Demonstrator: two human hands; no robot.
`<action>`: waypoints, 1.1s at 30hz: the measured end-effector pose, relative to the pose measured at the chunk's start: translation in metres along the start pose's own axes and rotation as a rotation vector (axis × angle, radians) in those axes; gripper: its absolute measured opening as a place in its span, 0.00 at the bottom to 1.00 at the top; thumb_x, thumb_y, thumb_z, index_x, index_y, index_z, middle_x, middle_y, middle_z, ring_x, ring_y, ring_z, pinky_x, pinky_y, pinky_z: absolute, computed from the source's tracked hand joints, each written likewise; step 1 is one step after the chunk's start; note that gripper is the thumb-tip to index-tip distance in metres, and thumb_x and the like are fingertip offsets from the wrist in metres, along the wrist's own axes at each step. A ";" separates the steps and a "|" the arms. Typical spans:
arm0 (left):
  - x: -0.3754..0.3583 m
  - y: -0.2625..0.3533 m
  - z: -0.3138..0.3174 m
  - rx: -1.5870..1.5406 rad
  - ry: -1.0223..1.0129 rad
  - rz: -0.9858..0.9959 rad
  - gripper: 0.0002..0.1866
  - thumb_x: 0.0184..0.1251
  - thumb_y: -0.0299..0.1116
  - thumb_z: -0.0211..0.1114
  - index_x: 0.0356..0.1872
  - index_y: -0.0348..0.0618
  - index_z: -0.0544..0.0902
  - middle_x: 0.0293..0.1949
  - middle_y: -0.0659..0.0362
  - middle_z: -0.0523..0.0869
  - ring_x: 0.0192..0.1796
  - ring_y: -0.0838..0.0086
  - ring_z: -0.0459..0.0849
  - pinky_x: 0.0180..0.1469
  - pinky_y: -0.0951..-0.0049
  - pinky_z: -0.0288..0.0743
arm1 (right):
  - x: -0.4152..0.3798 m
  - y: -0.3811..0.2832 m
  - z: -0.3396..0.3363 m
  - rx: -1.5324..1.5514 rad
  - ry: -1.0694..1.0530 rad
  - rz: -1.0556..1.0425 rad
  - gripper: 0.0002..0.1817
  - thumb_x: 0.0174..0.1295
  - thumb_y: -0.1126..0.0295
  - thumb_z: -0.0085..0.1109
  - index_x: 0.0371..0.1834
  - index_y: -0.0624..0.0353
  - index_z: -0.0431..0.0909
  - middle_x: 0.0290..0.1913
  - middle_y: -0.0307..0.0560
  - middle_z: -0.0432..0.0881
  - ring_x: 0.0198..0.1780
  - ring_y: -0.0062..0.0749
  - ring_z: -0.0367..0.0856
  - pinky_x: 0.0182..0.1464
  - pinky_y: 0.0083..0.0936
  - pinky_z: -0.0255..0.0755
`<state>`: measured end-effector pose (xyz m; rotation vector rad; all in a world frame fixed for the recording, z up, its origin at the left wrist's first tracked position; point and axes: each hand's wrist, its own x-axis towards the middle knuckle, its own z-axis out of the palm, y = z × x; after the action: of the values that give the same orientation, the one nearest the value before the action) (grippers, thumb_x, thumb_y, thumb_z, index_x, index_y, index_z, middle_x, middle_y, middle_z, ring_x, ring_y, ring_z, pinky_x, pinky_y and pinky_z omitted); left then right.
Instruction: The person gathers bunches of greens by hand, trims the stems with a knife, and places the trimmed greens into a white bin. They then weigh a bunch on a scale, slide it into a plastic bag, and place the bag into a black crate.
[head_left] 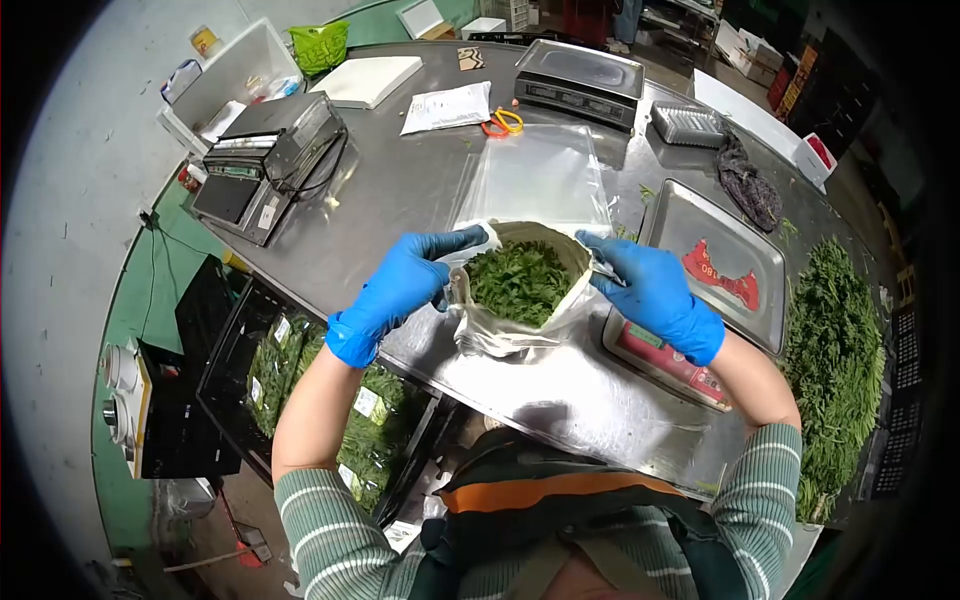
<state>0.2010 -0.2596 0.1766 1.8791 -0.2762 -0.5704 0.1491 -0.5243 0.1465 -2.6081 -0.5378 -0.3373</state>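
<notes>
A clear plastic bag (pixel 510 338) stands upright on the metal table, its mouth spread wide, with leafy green herbs (pixel 518 283) inside. My left hand (pixel 405 282), in a blue glove, pinches the bag's rim on the left side. On the opposite side my right hand (pixel 645 290), gloved the same way, grips the rim. Flat plastic bags (pixel 540 175) lie in a stack just beyond. Close to my right hand is a scale with a steel tray (pixel 765 275), which bears a torn red label; its red display panel (pixel 660 360) is partly covered by my hand.
A big heap of herbs (pixel 835 370) lies at the right edge. Farther back are another scale (pixel 580 80), orange-handled scissors (pixel 503 123) and a white packet (pixel 447 107). A sealing machine (pixel 265 165) stands at left. Below the table edge, a black crate (pixel 225 385) holds packed greens.
</notes>
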 end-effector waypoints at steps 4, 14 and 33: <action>0.004 0.003 0.005 -0.004 -0.019 0.037 0.22 0.53 0.24 0.57 0.53 0.46 0.74 0.42 0.65 0.81 0.22 0.89 0.69 0.25 0.85 0.67 | 0.009 -0.034 -0.027 -0.131 -0.020 -0.407 0.23 0.47 0.74 0.57 0.50 0.42 0.73 0.53 0.40 0.70 0.38 0.37 0.78 0.32 0.27 0.73; 0.021 0.061 0.002 0.055 0.022 0.199 0.26 0.45 0.18 0.45 0.51 0.38 0.74 0.51 0.57 0.77 0.24 0.85 0.75 0.26 0.80 0.72 | -0.032 0.112 -0.226 -0.829 0.975 -0.089 0.12 0.59 0.76 0.48 0.45 0.66 0.74 0.45 0.48 0.78 0.42 0.32 0.78 0.48 0.25 0.72; 0.016 -0.170 0.121 1.086 -0.163 0.603 0.39 0.50 0.54 0.59 0.59 0.40 0.63 0.64 0.54 0.57 0.66 0.53 0.51 0.64 0.54 0.47 | -0.114 0.022 0.133 0.177 -0.443 -0.097 0.10 0.52 0.67 0.55 0.37 0.54 0.77 0.32 0.47 0.77 0.34 0.42 0.75 0.34 0.31 0.70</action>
<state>0.1400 -0.3013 -0.0187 2.5709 -1.4260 -0.1236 0.0750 -0.5146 -0.0134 -2.4884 -0.8026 0.2578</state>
